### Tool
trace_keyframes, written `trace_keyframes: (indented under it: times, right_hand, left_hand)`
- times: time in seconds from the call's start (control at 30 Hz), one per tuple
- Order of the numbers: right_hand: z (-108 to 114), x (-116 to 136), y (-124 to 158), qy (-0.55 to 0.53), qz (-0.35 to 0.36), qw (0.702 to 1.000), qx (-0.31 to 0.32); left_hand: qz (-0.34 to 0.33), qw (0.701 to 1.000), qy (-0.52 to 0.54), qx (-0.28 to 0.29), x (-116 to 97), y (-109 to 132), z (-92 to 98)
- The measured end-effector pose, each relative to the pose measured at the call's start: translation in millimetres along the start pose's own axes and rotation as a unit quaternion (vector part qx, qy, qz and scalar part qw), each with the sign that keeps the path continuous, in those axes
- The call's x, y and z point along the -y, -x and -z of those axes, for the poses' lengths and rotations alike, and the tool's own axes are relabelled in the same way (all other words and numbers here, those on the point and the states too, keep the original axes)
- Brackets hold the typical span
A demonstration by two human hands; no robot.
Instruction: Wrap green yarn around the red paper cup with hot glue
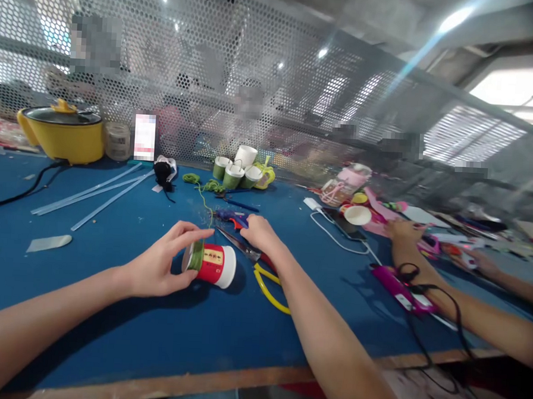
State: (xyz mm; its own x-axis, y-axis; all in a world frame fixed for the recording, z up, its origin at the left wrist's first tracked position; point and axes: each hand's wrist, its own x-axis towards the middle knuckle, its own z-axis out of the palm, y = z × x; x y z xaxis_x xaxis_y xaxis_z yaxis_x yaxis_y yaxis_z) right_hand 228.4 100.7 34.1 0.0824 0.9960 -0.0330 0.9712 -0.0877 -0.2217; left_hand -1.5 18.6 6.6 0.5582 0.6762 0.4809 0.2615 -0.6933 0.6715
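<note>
My left hand (167, 263) is curled round a paper cup (213, 263) lying on its side, red and white, with green yarn wound about one end. The thumb and fingers press on the yarn band. A green strand runs from there to the loose green yarn (213, 186) behind. My right hand (261, 234) is closed on a blue hot glue gun (226, 215) with an orange-red trigger; some of its fingers are hidden. Beneath the right wrist lie scissors (271, 286) with yellow handles, blades pointing towards the cup.
Several yarn-wrapped cups (233, 176) stand at the back. Clear glue sticks (101, 191), a yellow electric pot (67, 132) and a black yarn ball (163, 171) are leftward. To the right are a phone (343, 223), a purple power strip (400, 290) and another person's arms (444, 304).
</note>
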Motion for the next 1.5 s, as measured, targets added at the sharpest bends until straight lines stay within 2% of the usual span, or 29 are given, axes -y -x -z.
trace_keyframes:
  times: [0.1, 0.2, 0.3, 0.37, 0.5, 0.6, 0.7, 0.8, 1.0, 1.27, 1.4, 1.5]
  right_hand:
    - [5, -5, 1, -0.062, -0.009, 0.997, -0.038]
    - [17, -11, 9, -0.132, -0.008, 0.988, -0.075]
    - [31, -13, 22, -0.200, 0.000, 0.976, -0.086]
    - [37, -13, 31, -0.279, 0.016, 0.957, -0.076]
    - [40, -10, 39, -0.443, 0.047, 0.895, -0.036]
    - [38, -9, 39, -0.489, 0.051, 0.871, -0.014]
    - [42, -8, 43, -0.518, 0.068, 0.853, 0.002]
    - [51, -4, 56, -0.500, 0.093, 0.861, 0.023]
    - [61, 9, 83, -0.402, 0.108, 0.905, 0.089]
    - [59, 11, 94, -0.259, 0.169, 0.950, 0.041]
    - [57, 9, 95, -0.186, 0.208, 0.960, 0.011]
    - [57, 9, 96, -0.162, 0.227, 0.960, 0.013]
  left_hand:
    - [-0.011, 1.000, -0.028, 0.004, -1, -1, 0.9]
    - [0.012, 0.999, -0.038, -0.002, -2, -2, 1.8]
    - [0.035, 0.999, -0.029, -0.008, -3, -3, 2.6]
    - [0.040, 0.999, -0.015, -0.018, -3, -3, 2.9]
    - [0.010, 0.999, -0.006, -0.031, -1, -3, 3.5]
    - [-0.015, 0.999, -0.031, -0.015, 0, -3, 3.7]
    - [-0.005, 0.999, -0.046, -0.018, 1, -3, 4.3]
    - [0.020, 0.998, -0.042, -0.031, 1, -5, 6.2]
    - [0.045, 0.998, -0.008, -0.039, 5, -7, 10.0]
    - [0.126, 0.989, 0.066, -0.052, 10, -8, 8.5]
    - [0.132, 0.986, 0.085, -0.058, 9, -9, 8.7]
    - [0.126, 0.986, 0.086, -0.061, 8, -9, 9.3]
